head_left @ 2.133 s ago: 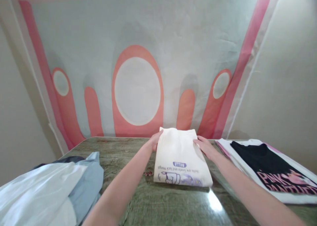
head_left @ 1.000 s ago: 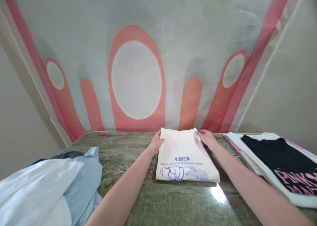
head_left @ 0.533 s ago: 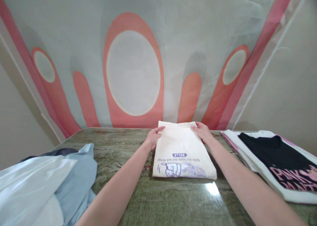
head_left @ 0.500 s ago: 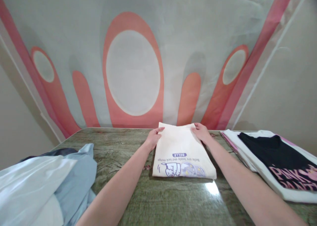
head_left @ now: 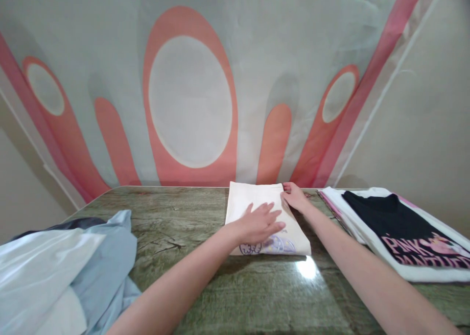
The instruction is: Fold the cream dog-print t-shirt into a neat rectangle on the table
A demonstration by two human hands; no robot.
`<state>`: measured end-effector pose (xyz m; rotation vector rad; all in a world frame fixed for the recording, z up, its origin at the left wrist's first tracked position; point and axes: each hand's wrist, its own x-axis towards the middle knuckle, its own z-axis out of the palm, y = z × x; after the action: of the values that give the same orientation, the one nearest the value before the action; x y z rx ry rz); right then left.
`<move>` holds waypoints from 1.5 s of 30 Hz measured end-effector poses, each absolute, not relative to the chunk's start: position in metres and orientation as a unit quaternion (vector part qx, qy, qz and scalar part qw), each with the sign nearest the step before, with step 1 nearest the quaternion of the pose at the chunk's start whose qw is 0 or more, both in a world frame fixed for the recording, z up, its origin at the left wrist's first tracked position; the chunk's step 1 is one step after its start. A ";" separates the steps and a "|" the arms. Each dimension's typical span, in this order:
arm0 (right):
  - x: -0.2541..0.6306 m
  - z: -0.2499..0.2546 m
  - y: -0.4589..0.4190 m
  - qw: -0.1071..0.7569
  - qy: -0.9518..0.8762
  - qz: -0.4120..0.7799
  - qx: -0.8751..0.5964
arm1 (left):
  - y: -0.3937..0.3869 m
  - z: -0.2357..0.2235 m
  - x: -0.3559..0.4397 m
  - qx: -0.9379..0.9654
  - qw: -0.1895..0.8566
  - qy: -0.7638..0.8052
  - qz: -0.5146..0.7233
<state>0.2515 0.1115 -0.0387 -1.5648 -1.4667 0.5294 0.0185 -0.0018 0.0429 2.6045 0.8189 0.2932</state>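
A cream T-shirt (head_left: 246,196) with a purple print lies folded into a rectangle at the far side of the table. Spread across its middle is my left hand (head_left: 259,223), palm down with fingers apart, covering much of the print. At the shirt's far right corner, my right hand (head_left: 293,197) has its bent fingers and thumb closed on the edge.
To the right lies a stack of folded shirts, a black T-shirt (head_left: 389,222) with pink lettering on top of white ones. A loose heap of white and light blue clothes (head_left: 106,266) covers the left of the wooden-patterned table (head_left: 176,212). A printed backdrop (head_left: 253,80) hangs behind.
My left hand has left the shirt's far left corner and moved nearer and right, flattening onto its middle. My right hand stays at the far right corner. The view has shifted slightly.
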 end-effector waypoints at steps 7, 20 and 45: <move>0.247 -0.031 0.097 0.453 -0.581 0.236 -0.634 | -0.033 0.021 0.036 0.945 0.146 0.268 0.114; 0.261 -0.011 -0.050 0.364 -0.644 0.384 -0.552 | -0.029 0.021 0.022 0.961 0.111 0.233 0.102; 0.264 0.009 -0.095 0.293 -0.603 0.530 -0.519 | -0.031 0.020 0.025 0.950 0.158 0.230 0.138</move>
<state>0.2635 -0.0955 0.0089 -1.3817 -1.6063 1.4121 0.0251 -0.0312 0.0198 2.7169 0.6590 0.3948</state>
